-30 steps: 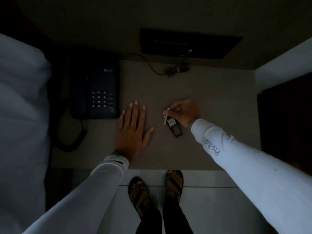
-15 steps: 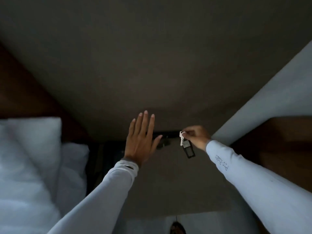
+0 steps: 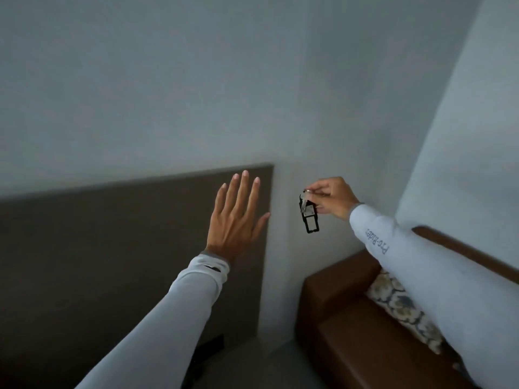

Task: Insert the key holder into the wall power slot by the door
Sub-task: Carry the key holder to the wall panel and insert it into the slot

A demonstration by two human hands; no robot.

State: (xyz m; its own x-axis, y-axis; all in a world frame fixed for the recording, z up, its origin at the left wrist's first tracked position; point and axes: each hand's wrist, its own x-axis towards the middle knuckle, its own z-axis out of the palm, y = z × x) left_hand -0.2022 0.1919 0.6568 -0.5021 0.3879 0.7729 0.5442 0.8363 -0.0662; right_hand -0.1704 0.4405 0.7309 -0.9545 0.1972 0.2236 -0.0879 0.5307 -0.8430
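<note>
My right hand [image 3: 331, 198] pinches the ring of a key holder [image 3: 309, 219], a black rectangular tag with a silver key beside it, which dangles in the air in front of a pale wall. My left hand [image 3: 237, 220] is raised to the left of it, palm forward, fingers spread and holding nothing. Both arms wear long white sleeves. No door or wall power slot shows in the head view.
A dark brown headboard panel [image 3: 112, 248] covers the lower left wall. A brown sofa [image 3: 359, 327] with a patterned cushion [image 3: 398, 304] stands at the lower right, under my right arm. A pale wall corner [image 3: 449, 136] rises on the right.
The view has swung up from the bedside table and phone to the wall. My right hand lifted the key holder off the table; my left hand rose from the tabletop.
</note>
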